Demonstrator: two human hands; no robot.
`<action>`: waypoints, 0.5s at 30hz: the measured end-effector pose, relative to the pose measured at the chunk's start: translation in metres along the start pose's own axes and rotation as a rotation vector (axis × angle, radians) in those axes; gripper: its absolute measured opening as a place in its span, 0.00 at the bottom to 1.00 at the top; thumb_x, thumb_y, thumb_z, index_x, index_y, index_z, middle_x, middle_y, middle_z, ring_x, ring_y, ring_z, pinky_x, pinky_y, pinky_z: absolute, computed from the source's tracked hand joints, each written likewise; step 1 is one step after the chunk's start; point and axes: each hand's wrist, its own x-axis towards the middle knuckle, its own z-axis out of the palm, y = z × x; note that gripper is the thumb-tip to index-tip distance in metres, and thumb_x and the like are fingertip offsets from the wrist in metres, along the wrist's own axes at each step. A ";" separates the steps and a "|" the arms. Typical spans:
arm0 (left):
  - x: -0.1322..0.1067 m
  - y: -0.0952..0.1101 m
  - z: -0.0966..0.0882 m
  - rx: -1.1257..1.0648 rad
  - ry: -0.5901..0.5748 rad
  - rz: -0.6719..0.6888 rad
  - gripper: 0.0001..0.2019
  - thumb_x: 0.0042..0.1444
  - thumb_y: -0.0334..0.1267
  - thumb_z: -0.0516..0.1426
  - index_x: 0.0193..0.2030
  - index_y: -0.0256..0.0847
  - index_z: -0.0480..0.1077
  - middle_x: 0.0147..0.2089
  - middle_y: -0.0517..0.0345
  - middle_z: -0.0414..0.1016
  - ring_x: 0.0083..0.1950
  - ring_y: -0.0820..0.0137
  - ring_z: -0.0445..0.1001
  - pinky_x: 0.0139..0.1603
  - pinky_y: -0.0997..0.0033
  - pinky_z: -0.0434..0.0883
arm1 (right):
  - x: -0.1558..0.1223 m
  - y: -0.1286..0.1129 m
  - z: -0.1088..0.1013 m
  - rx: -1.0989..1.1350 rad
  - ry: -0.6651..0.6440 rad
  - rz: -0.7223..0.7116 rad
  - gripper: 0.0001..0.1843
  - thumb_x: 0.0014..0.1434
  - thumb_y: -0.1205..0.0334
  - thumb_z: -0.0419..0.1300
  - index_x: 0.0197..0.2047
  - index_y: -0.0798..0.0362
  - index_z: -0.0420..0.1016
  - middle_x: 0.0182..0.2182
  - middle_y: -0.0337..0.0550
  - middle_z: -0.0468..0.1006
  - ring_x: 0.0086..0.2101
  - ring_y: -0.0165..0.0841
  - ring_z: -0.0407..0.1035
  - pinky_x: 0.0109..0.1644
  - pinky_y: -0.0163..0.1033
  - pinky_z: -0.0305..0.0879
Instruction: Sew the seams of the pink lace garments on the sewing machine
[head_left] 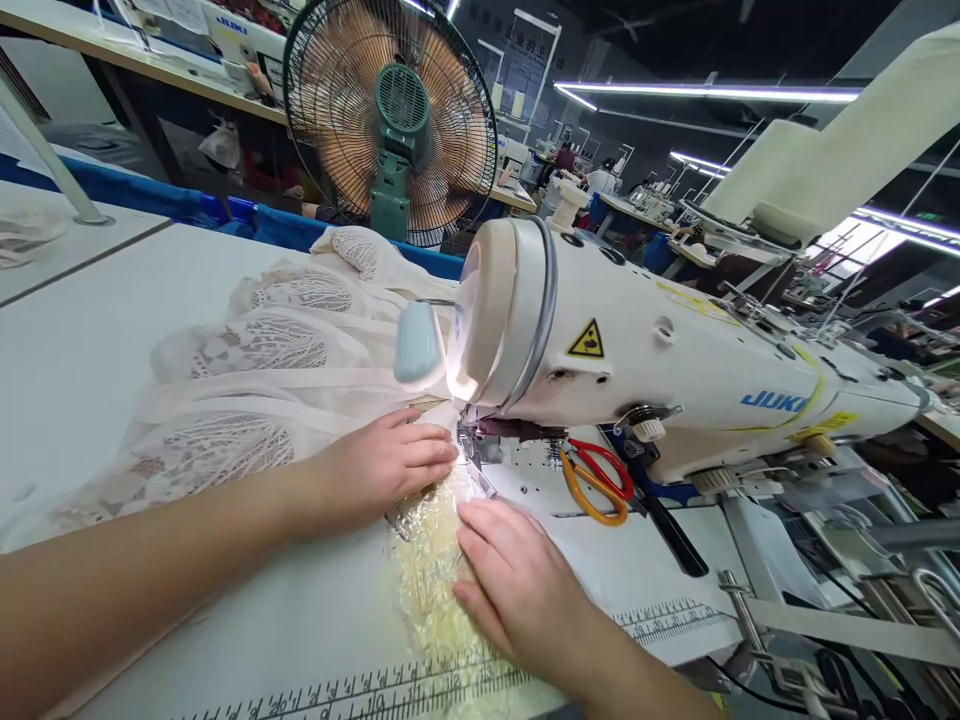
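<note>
My left hand (409, 458) lies flat on pale fabric beside the presser foot of a white sewing machine (600, 330), its fingers stretched toward the needle area. Yellow lace (431, 590) runs from under the needle area toward me, over the table. On its right edge my right hand (517, 575) is closed, fingers bent and thumb tucked below; the exact grip is partly hidden. White lace-panelled garment pieces (255, 345) spread out behind and left of my left hand. The machine's lamp lights the stitching spot, where the fingertips and the foot hide the seam.
Scissors with red and orange handles (596, 480) lie on the machine bed, near a black-handled tool (675, 535). A printed ruler (360, 690) crosses the front table edge. Behind the table stands a large fan (401, 110). More sewing machines and people are in the background.
</note>
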 end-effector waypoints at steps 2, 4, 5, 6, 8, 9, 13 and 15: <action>0.006 -0.001 -0.005 0.031 0.009 -0.004 0.19 0.66 0.30 0.42 0.49 0.41 0.73 0.50 0.52 0.77 0.53 0.63 0.70 0.60 0.56 0.61 | 0.000 0.000 -0.001 0.014 -0.010 0.002 0.17 0.64 0.63 0.49 0.50 0.64 0.71 0.50 0.57 0.74 0.51 0.44 0.66 0.55 0.49 0.68; 0.010 -0.004 -0.008 0.069 0.039 -0.007 0.20 0.67 0.32 0.41 0.44 0.40 0.75 0.46 0.49 0.76 0.49 0.63 0.71 0.53 0.59 0.65 | 0.001 0.000 -0.001 0.027 -0.013 0.005 0.17 0.64 0.63 0.49 0.50 0.65 0.71 0.50 0.57 0.74 0.51 0.44 0.65 0.55 0.49 0.68; 0.011 -0.006 -0.007 0.083 0.056 -0.011 0.20 0.67 0.33 0.41 0.43 0.40 0.76 0.45 0.48 0.76 0.47 0.62 0.71 0.50 0.60 0.66 | 0.001 0.000 -0.001 0.032 -0.012 0.006 0.17 0.64 0.64 0.49 0.50 0.64 0.70 0.50 0.57 0.74 0.51 0.44 0.65 0.55 0.49 0.68; 0.012 -0.009 -0.007 0.093 0.070 -0.015 0.21 0.67 0.34 0.41 0.42 0.40 0.76 0.45 0.48 0.75 0.46 0.62 0.70 0.48 0.60 0.66 | 0.001 0.000 -0.001 0.036 -0.011 0.004 0.17 0.64 0.64 0.49 0.50 0.64 0.70 0.50 0.57 0.74 0.51 0.43 0.65 0.55 0.49 0.68; 0.014 -0.014 -0.005 0.100 0.083 -0.020 0.20 0.67 0.34 0.41 0.42 0.42 0.76 0.43 0.50 0.74 0.44 0.63 0.69 0.46 0.61 0.66 | 0.002 0.001 -0.001 0.051 -0.011 -0.005 0.16 0.64 0.65 0.50 0.50 0.64 0.70 0.49 0.57 0.74 0.51 0.43 0.65 0.55 0.49 0.68; 0.015 -0.015 -0.006 0.097 0.088 -0.015 0.20 0.66 0.33 0.41 0.42 0.41 0.75 0.43 0.50 0.73 0.43 0.63 0.68 0.46 0.61 0.65 | 0.002 0.001 -0.001 0.062 -0.012 -0.012 0.15 0.63 0.66 0.50 0.49 0.64 0.70 0.49 0.57 0.74 0.50 0.43 0.65 0.55 0.49 0.68; 0.007 0.003 -0.022 0.121 0.097 -0.037 0.17 0.62 0.30 0.43 0.42 0.38 0.73 0.37 0.49 0.71 0.37 0.64 0.65 0.40 0.64 0.64 | 0.002 0.002 -0.002 0.118 -0.002 -0.051 0.12 0.62 0.69 0.50 0.46 0.63 0.70 0.47 0.57 0.74 0.48 0.43 0.66 0.52 0.50 0.68; -0.012 0.026 -0.036 0.186 0.080 -0.172 0.16 0.60 0.30 0.43 0.32 0.40 0.72 0.28 0.53 0.68 0.29 0.65 0.61 0.30 0.66 0.58 | 0.001 0.002 -0.001 0.142 0.036 -0.080 0.10 0.62 0.70 0.50 0.44 0.61 0.70 0.45 0.56 0.74 0.46 0.42 0.67 0.50 0.50 0.69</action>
